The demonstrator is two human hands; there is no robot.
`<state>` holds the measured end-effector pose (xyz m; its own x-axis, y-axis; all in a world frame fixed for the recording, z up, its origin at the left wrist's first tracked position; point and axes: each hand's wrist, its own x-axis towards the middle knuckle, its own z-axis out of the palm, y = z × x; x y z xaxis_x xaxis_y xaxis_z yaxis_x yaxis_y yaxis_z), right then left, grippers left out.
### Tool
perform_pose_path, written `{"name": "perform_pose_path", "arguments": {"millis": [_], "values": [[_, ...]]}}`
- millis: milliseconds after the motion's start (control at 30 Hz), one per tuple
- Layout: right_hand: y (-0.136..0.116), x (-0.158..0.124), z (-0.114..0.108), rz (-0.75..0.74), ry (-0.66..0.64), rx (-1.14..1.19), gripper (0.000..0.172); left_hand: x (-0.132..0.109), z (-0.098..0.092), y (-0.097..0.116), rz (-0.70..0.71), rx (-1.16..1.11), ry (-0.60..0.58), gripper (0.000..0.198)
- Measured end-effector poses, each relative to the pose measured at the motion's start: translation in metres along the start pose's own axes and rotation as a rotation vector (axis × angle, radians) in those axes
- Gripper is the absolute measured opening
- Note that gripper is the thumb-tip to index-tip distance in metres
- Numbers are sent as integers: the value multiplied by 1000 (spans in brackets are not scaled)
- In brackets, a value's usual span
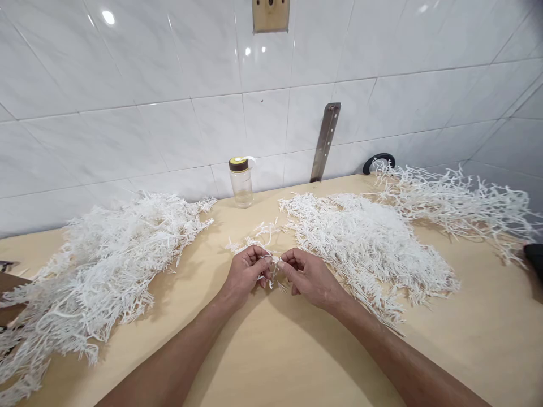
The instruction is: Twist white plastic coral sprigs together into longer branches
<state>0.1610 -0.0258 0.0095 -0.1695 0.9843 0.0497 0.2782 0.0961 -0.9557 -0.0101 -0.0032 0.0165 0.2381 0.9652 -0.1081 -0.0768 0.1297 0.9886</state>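
Observation:
Near the middle of the table, my left hand (251,270) and my right hand (306,276) meet, both closed in a pinch. Between their fingertips is a small white branching sprig (275,260), which looks like an artificial plant stem. Some of it is hidden by my fingers. Just beyond my hands lie a few loose white sprigs (263,230). A dense pile of white sprigs (365,243) is close by my right hand. Farther to the left spreads another big heap of white sprigs (123,254).
Against the tiled wall (161,135) stand a clear bottle (241,183) with a dark and yellow lid and a leaning metal strip (326,142). Longer white branches (458,203) and a black curved object (379,161) are at the back right. A brown box (12,288) shows at far left.

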Motion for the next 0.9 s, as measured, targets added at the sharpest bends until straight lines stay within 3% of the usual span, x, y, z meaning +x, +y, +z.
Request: {"name": "perform_pose_path", "arguments": {"millis": [267,567,767,900], "values": [[-5,2,0,80,51,37,20,1,0,-2,29,34,-11,32],[-4,1,-1,-5,115,-14,14,-3,2,-7,19,228,-26,36],[-1,2,-2,1,93,-72,13,-3,2,-2,10,160,38,37],[-1,2,-2,0,56,-105,12,-2,2,-1,-3,116,15,32]]}}
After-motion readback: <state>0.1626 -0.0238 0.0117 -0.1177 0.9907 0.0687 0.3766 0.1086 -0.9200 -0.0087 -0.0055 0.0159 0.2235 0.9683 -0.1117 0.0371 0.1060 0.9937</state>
